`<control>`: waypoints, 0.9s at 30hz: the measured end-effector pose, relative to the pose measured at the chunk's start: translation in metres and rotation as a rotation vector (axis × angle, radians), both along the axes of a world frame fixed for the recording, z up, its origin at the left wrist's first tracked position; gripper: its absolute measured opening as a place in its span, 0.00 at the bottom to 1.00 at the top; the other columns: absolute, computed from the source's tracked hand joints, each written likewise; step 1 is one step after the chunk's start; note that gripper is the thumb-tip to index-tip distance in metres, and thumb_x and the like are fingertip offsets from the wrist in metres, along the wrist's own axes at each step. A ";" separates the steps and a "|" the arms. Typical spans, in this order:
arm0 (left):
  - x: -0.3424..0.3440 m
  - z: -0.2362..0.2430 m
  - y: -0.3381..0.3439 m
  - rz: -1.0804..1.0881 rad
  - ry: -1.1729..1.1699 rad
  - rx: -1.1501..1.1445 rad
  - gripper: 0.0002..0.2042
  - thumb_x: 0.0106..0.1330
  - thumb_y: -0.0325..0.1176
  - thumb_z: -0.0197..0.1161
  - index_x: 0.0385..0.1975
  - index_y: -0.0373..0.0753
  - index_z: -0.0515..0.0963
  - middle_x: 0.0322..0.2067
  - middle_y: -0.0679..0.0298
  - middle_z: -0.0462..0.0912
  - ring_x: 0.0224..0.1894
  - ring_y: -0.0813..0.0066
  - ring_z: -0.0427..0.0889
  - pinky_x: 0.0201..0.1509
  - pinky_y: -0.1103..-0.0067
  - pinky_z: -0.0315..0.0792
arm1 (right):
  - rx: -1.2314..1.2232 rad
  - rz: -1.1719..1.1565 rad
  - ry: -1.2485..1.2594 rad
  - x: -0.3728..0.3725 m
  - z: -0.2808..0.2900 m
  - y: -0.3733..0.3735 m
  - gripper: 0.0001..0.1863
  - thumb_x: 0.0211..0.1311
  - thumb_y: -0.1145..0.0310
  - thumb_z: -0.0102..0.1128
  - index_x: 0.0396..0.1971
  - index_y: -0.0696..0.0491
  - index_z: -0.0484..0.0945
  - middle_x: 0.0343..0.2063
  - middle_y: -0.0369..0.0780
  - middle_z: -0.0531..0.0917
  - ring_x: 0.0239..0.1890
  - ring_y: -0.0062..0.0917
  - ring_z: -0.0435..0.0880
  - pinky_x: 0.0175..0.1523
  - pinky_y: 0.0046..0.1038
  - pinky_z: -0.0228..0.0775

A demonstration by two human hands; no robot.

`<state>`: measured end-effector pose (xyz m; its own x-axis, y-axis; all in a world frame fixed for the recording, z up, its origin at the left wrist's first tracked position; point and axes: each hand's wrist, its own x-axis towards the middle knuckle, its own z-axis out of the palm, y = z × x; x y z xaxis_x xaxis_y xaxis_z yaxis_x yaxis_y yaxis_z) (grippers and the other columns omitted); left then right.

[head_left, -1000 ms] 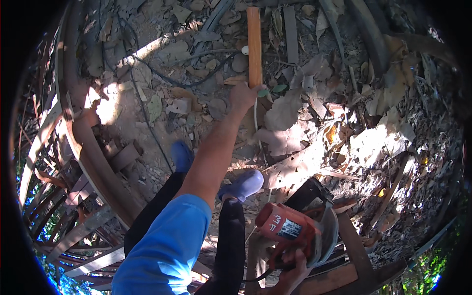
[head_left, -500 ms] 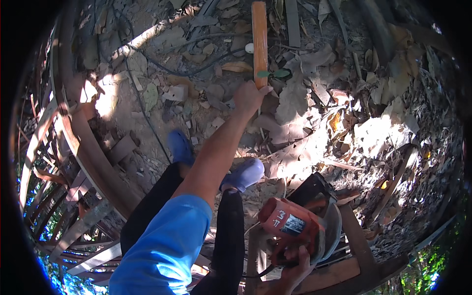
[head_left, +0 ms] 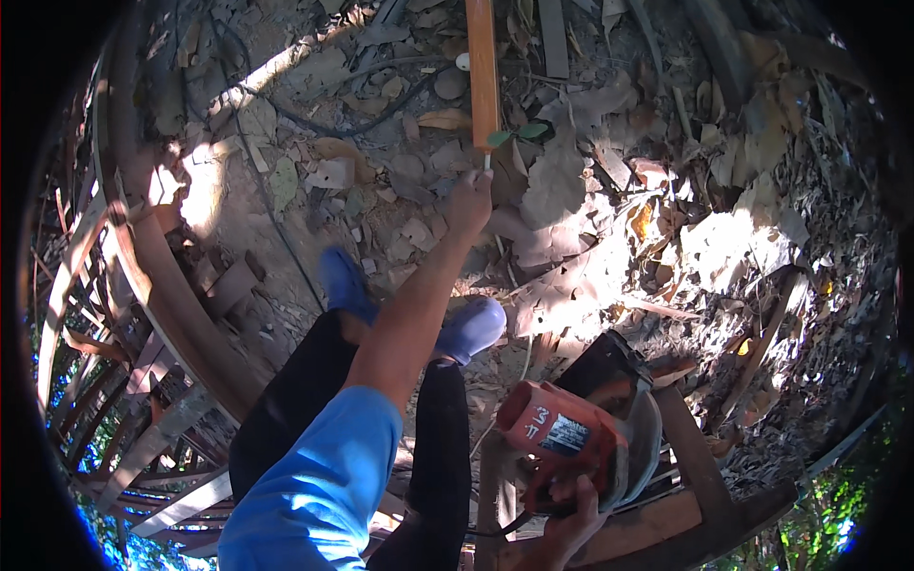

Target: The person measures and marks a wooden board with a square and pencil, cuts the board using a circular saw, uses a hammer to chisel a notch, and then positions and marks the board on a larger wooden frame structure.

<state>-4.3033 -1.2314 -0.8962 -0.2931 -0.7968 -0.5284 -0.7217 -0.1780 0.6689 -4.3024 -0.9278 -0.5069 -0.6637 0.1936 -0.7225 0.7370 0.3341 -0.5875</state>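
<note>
My left hand (head_left: 470,204) is closed at the near end of an orange-brown wooden plank (head_left: 484,81), which points away from me. A narrow pale piece (head_left: 487,161) shows between the plank's end and my fingers; whether it is part of the plank I cannot tell. My right hand (head_left: 583,514) is wrapped round the handle of a red circular saw (head_left: 547,423) at the lower right. The saw's grey guard (head_left: 647,447) faces right and hides most of the blade. Green leaves (head_left: 519,134) lie by the plank's near end.
A wooden frame (head_left: 690,447) stands beneath the saw. A dark cord (head_left: 276,205) crosses the leaf-strewn ground on the left. My feet in blue clogs (head_left: 473,328) are between my arms. Curved wooden strips (head_left: 181,309) pile up at the left, and dry leaves (head_left: 743,252) cover the right.
My left hand has slid from its grip on the plank's side toward me, down to the narrow pale piece at its end. The saw and right hand stay nearly in place.
</note>
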 end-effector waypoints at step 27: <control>-0.004 0.028 -0.050 -0.366 -0.390 -0.041 0.23 0.74 0.51 0.54 0.55 0.37 0.76 0.42 0.46 0.86 0.48 0.44 0.84 0.49 0.55 0.74 | -0.043 0.007 -0.003 -0.004 -0.003 -0.001 0.08 0.58 0.72 0.63 0.35 0.58 0.76 0.20 0.35 0.74 0.19 0.19 0.72 0.28 0.23 0.66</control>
